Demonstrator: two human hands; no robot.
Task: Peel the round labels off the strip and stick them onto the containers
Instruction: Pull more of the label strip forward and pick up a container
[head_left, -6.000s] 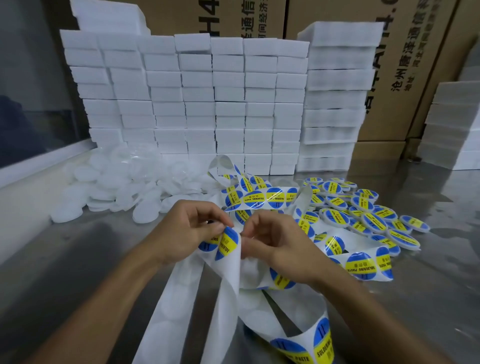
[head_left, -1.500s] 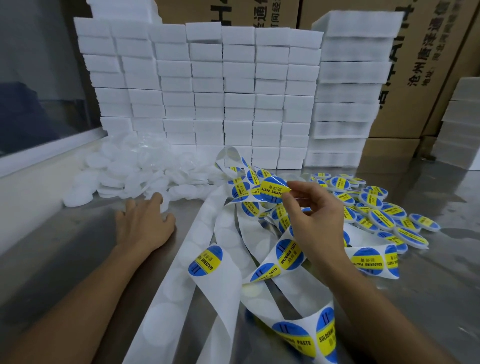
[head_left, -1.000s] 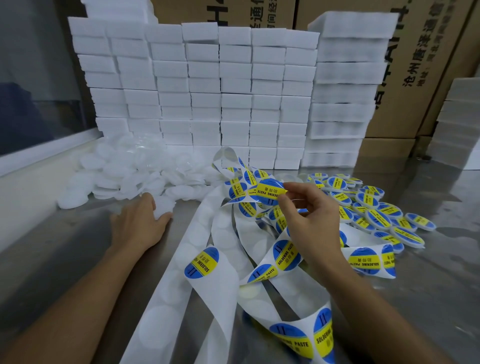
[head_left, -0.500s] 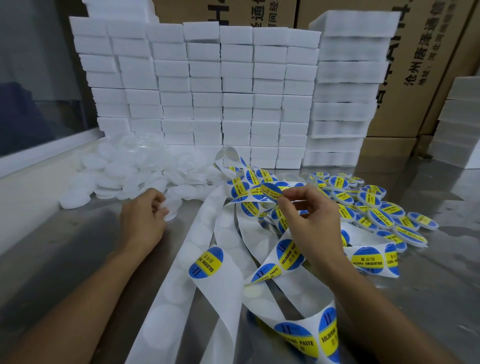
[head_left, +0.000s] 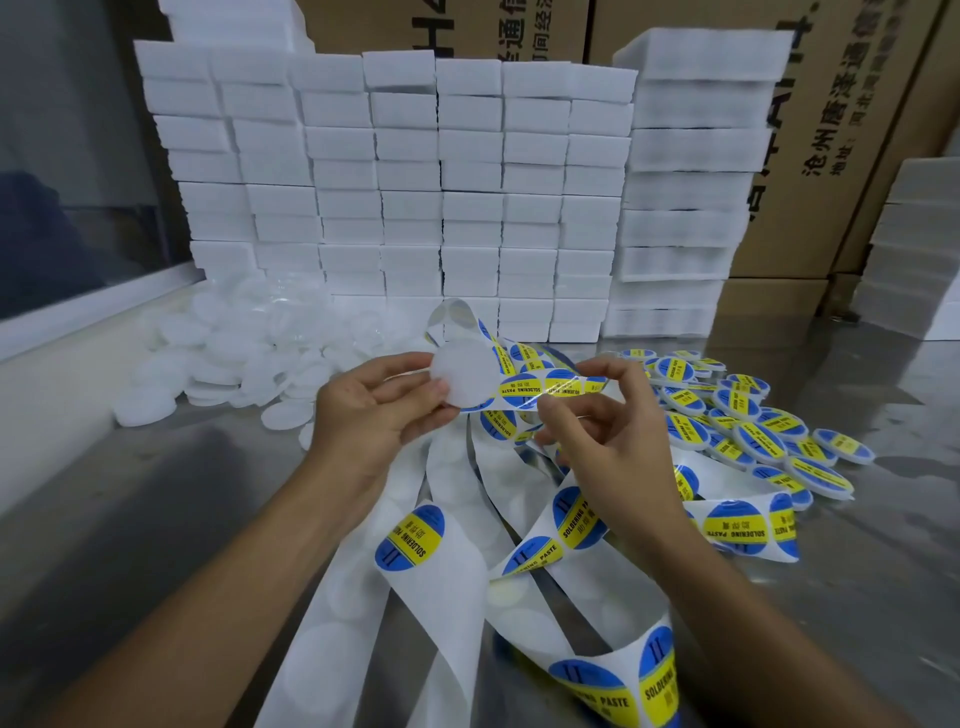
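While left hand (head_left: 374, 410) grips container (head_left: 462, 375) face-up; right hand (head_left: 602, 431) fingers pinch label (head_left: 563, 385) edge-on, long axis sideways

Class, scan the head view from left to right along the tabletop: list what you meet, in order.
Pile of plain white containers → left hand holding a white container → peeled label → right hand → pile of labelled containers.
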